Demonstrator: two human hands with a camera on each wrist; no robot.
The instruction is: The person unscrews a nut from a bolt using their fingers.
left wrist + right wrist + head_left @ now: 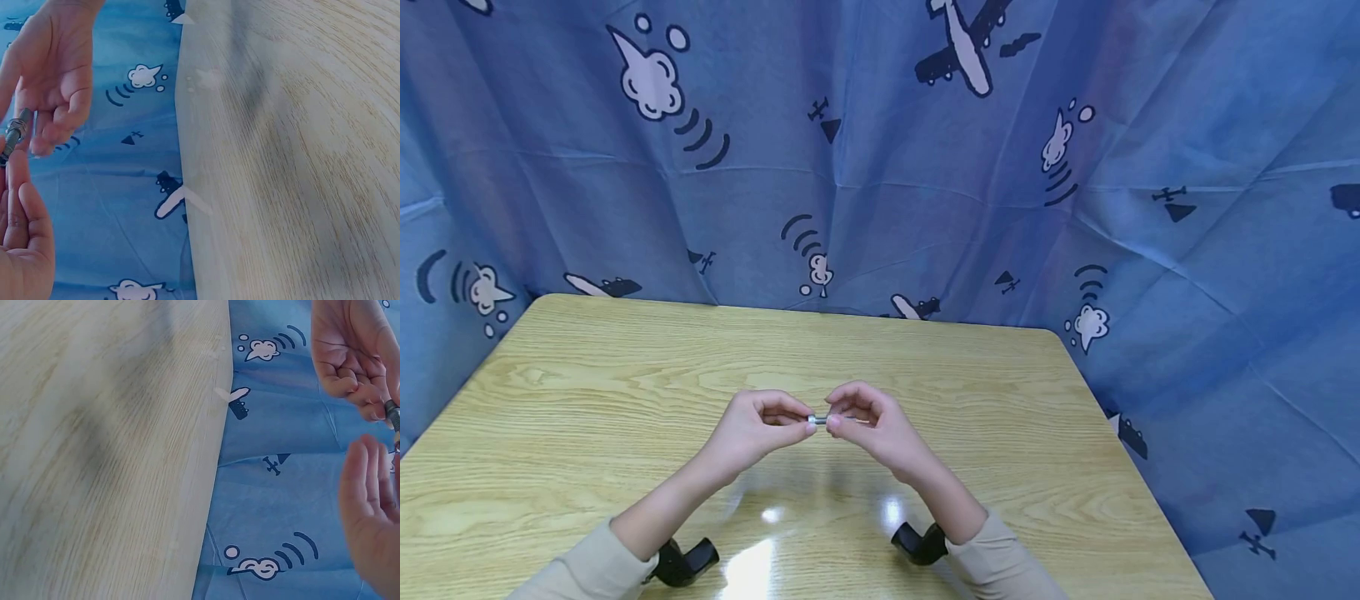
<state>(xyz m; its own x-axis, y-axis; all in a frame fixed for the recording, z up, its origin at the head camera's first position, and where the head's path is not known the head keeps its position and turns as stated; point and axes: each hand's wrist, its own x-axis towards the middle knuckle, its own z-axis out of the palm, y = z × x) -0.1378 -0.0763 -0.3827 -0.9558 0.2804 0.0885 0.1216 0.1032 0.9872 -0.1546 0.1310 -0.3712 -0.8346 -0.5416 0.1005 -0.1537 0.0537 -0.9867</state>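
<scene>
A small metal bolt (821, 420), threaded and with what looks like a nut or collar on it, is held level above the table between both hands. My left hand (760, 427) pinches its left end between thumb and fingertips. The right hand (874, 427) pinches the other end, and a thin tip shows past its thumb. In the left wrist view, threads show on the bolt (12, 139) at the left edge. The right wrist view cuts off most of the bolt (392, 414), and fingers hide part of it.
Beneath the hands is a wood-grain table (625, 383) with glare near its front. A blue patterned curtain (880, 167) hangs behind and along the sides. Black wrist devices (685, 562) sit at both sleeve cuffs.
</scene>
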